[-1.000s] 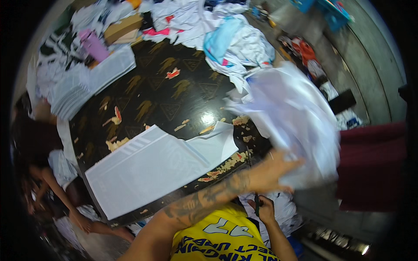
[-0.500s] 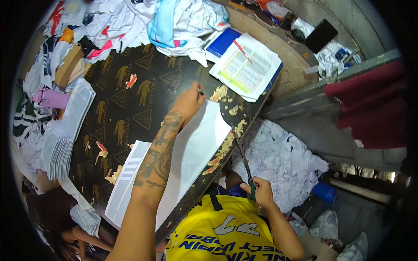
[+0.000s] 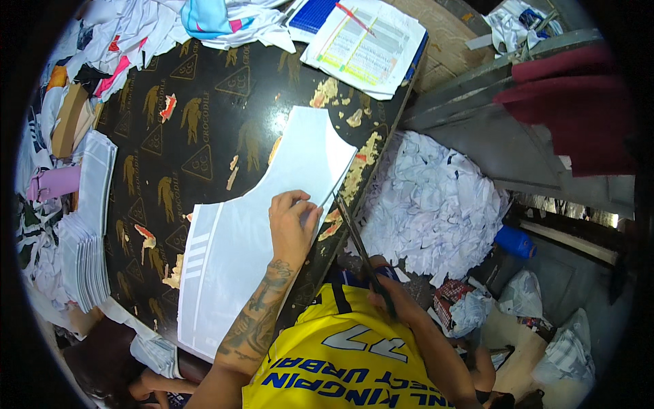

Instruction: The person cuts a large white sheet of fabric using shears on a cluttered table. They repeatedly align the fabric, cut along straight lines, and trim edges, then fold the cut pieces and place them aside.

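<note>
Scissors with long dark blades (image 3: pixel 353 232) are in my right hand (image 3: pixel 392 298), closed round the handles below the table's right edge. Their tips reach the edge of a white cut piece (image 3: pixel 225 293) with pale stripes, lying along the right side of the dark, worn table (image 3: pixel 136 191). My left hand (image 3: pixel 294 218) rests on this piece near its right edge, left of the blade tips, with fingers curled and drawn together; what they grip, if anything, is too small to make out.
Stacked white pieces (image 3: pixel 85 266), a pink bottle (image 3: pixel 53 183) and heaped cloth (image 3: pixel 119 31) line the left and back. Papers (image 3: pixel 357 51) lie top right. White scraps (image 3: pixel 436 204) pile beside the table; maroon cloth (image 3: pixel 572 116) hangs right. Other people (image 3: pixel 102 361) are at lower left.
The loose white bundle seen one second ago has left the table's right side, uncovering papers. My left hand has come back from the piece's far end toward me. The view has shifted.
</note>
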`<move>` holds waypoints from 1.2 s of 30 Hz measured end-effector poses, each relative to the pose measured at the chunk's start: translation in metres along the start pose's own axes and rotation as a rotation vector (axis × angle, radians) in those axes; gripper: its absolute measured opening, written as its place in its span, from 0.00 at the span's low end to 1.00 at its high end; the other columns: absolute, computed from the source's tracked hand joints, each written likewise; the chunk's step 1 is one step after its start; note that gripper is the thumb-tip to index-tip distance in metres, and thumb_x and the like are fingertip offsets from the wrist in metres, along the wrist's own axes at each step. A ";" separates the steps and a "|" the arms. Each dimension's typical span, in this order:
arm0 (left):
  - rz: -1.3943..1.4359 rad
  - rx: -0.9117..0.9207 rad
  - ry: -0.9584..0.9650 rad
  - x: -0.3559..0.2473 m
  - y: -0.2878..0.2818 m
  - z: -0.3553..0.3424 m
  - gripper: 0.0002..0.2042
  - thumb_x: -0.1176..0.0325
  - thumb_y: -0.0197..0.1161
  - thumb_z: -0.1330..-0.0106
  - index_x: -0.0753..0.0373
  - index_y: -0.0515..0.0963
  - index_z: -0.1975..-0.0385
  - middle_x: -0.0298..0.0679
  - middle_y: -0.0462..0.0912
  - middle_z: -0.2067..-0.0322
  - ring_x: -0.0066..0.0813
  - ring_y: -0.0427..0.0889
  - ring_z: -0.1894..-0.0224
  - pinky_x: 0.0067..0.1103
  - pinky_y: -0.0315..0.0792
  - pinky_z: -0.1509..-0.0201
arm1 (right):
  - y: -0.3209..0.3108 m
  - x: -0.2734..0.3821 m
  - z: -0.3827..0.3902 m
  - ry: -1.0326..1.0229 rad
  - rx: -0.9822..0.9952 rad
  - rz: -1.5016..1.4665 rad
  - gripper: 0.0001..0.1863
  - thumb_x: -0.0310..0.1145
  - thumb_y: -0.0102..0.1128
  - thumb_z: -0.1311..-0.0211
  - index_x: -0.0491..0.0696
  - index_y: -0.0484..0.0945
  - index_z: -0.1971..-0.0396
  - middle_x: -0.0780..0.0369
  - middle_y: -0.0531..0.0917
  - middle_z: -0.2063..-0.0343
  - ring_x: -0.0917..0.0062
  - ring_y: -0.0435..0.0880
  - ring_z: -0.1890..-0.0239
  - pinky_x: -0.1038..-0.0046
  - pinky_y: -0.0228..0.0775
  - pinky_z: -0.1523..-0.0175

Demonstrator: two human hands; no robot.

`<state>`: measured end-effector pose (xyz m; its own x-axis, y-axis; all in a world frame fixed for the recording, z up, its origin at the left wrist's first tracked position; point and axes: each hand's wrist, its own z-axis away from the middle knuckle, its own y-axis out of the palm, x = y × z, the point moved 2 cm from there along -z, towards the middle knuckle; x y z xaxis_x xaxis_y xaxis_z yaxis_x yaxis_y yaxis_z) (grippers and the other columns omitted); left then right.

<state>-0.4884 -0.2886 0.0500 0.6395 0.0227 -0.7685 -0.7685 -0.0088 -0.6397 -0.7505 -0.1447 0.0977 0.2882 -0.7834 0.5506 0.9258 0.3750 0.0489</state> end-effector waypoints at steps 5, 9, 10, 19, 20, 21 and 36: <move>-0.172 0.036 0.120 -0.005 -0.023 -0.007 0.06 0.66 0.74 0.35 0.60 0.88 0.63 0.38 0.84 0.50 0.42 0.76 0.41 0.40 0.63 0.35 | 0.031 0.019 -0.046 -0.203 -0.148 0.158 0.27 0.52 0.75 0.30 0.43 0.80 0.48 0.64 0.82 0.65 0.78 0.77 0.61 0.72 0.72 0.52; -0.264 -0.028 0.117 0.018 -0.043 -0.004 0.11 0.64 0.72 0.34 0.58 0.84 0.54 0.39 0.81 0.48 0.41 0.74 0.39 0.43 0.58 0.33 | 0.042 0.038 -0.058 -0.160 -0.160 0.097 0.27 0.55 0.76 0.33 0.44 0.82 0.55 0.65 0.81 0.68 0.78 0.76 0.64 0.72 0.71 0.54; -0.250 -0.082 0.083 0.026 -0.047 -0.004 0.12 0.63 0.71 0.33 0.59 0.83 0.53 0.40 0.80 0.47 0.42 0.73 0.38 0.43 0.58 0.33 | 0.044 0.042 -0.059 -0.146 -0.169 0.124 0.27 0.56 0.77 0.33 0.44 0.82 0.57 0.65 0.80 0.69 0.79 0.76 0.64 0.72 0.71 0.55; -0.350 -0.045 0.198 0.050 -0.043 0.004 0.23 0.51 0.66 0.33 0.60 0.79 0.44 0.43 0.76 0.40 0.47 0.69 0.33 0.45 0.53 0.29 | 0.057 0.053 -0.064 -0.075 -0.223 0.102 0.27 0.53 0.80 0.35 0.42 0.82 0.72 0.64 0.78 0.79 0.78 0.75 0.71 0.68 0.72 0.60; -0.348 -0.037 0.214 0.049 -0.043 0.004 0.23 0.51 0.65 0.32 0.60 0.79 0.44 0.43 0.76 0.40 0.47 0.69 0.33 0.45 0.54 0.29 | 0.058 0.056 -0.064 -0.123 -0.214 0.072 0.27 0.52 0.80 0.35 0.41 0.82 0.72 0.64 0.78 0.79 0.78 0.75 0.72 0.68 0.72 0.60; -0.349 -0.037 0.215 0.049 -0.043 0.004 0.23 0.50 0.65 0.32 0.60 0.79 0.44 0.43 0.76 0.40 0.47 0.69 0.33 0.45 0.54 0.29 | 0.059 0.058 -0.065 -0.129 -0.208 0.056 0.27 0.52 0.79 0.35 0.41 0.82 0.72 0.64 0.79 0.79 0.78 0.74 0.72 0.68 0.72 0.60; -0.343 -0.005 0.179 0.048 -0.045 -0.001 0.25 0.50 0.65 0.34 0.61 0.80 0.44 0.44 0.76 0.40 0.48 0.68 0.33 0.45 0.53 0.29 | 0.076 0.104 -0.096 -0.142 -0.322 0.028 0.31 0.55 0.82 0.40 0.42 0.79 0.79 0.62 0.77 0.83 0.76 0.74 0.78 0.66 0.71 0.67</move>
<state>-0.4233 -0.2879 0.0422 0.8534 -0.1495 -0.4994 -0.5094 -0.0357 -0.8598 -0.6271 -0.2449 0.0789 0.2989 -0.6898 0.6595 0.9541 0.2026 -0.2205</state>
